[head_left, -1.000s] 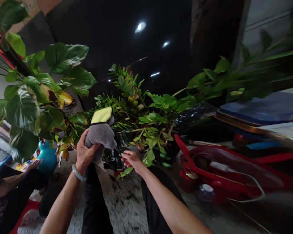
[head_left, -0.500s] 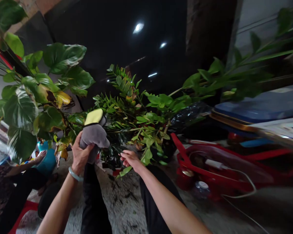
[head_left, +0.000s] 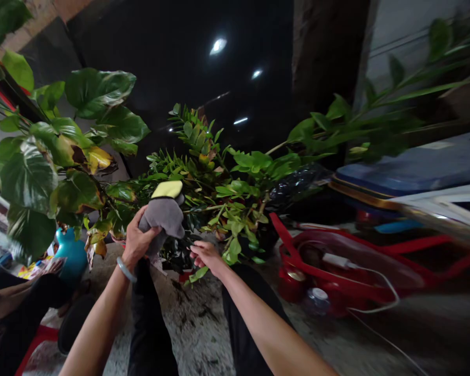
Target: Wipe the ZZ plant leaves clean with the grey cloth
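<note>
Before the leafy plants [head_left: 254, 161], clasped the bunched grey-and-yellow cloth [head_left: 164, 214], upright, in the left grip [head_left: 138, 240]; had the curled right grip [head_left: 208, 256] lower, just rightward; couldn't tell if empty.

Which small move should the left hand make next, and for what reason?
Perhaps the left hand should bring the grey-and-yellow cloth to the dark leaves just below it: the cloth is bunched in its grip, and the right hand is close beside those leaves, though whether it pinches one is unclear.
</note>
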A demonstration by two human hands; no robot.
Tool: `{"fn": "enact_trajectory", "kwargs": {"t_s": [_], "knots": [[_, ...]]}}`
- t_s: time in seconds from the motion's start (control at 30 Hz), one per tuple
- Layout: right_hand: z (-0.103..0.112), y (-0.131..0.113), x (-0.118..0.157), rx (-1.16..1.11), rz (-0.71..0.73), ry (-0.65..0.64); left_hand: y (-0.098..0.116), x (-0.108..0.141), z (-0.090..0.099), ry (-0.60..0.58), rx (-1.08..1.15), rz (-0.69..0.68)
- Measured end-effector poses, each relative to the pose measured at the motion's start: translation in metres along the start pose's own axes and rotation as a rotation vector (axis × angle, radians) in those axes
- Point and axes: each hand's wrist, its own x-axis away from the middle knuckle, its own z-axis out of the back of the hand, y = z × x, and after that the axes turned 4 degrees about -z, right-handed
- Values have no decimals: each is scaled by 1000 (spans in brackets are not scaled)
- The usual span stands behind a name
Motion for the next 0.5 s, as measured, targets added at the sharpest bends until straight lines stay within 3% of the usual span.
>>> {"fn": "enact_trajectory", "kwargs": {"t_s": [0.07,0.17,0.27,0.33,0.4,0.5], "knots": [[-2,-1,1,1,5,2,-6,-13,-16,43,8,-26],[-1,-1,0,2,-12,15,-26,-7,-31,-105,-3,30],[3,0,-3,1,-40,20,-36,14,-24,-351,-47,107],[6,1,-5,-5,-50,21,-29,20,-12,-392,-36,134],[9,1,-5,-13,-48,27,-15,15,-3,-290,7,128],[7,1,-3,-14,-31,27,0,-2,-1,-22,90,89]]}}
